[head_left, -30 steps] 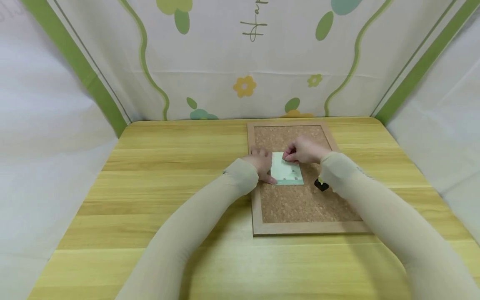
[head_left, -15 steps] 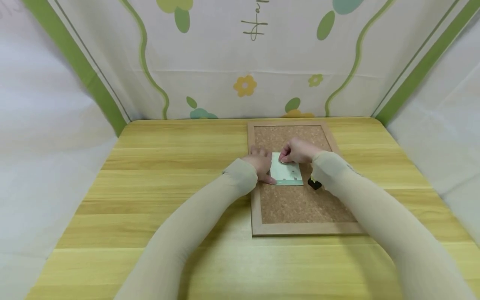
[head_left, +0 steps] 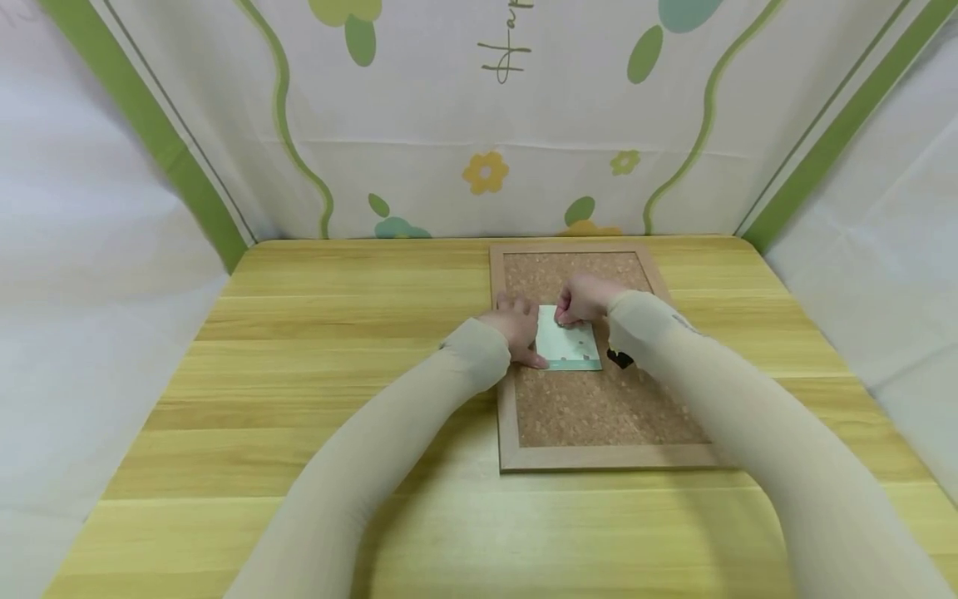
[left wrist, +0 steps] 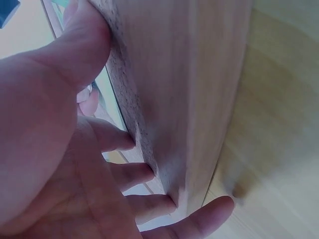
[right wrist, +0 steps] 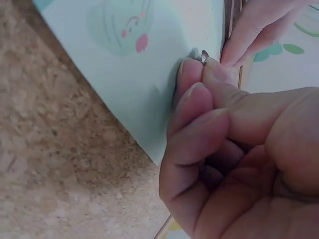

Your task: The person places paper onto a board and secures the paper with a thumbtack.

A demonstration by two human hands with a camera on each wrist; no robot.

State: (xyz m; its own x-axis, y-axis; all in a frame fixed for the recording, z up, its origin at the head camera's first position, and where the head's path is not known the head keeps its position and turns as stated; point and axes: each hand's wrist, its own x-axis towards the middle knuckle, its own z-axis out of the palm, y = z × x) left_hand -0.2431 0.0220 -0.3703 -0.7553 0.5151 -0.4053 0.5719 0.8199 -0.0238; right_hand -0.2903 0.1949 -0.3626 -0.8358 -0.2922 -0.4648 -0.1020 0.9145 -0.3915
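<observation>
A framed cork board [head_left: 599, 416] lies flat on the wooden table. On its cork is a pale sheet of notepaper [head_left: 566, 343] with a green lower band; a faint smiling green figure is printed on it. My left hand [head_left: 516, 327] rests with spread fingers on the paper's left edge and the board's frame [left wrist: 169, 74]. At the paper's upper part, my right hand [head_left: 586, 298] pinches a small metal thumbtack [right wrist: 205, 56] between thumb and index finger. Only a silvery edge of the tack shows; whether its point is in the paper is hidden.
The wooden table [head_left: 314, 366] extends to the left and in front of the board. A white cloth with printed flowers [head_left: 486, 172] hangs behind it. A small black piece [head_left: 619, 358] shows beneath the right sleeve.
My right hand has shifted slightly left on the paper, and the tack has become more covered by the fingers. My left hand and the paper stay in place.
</observation>
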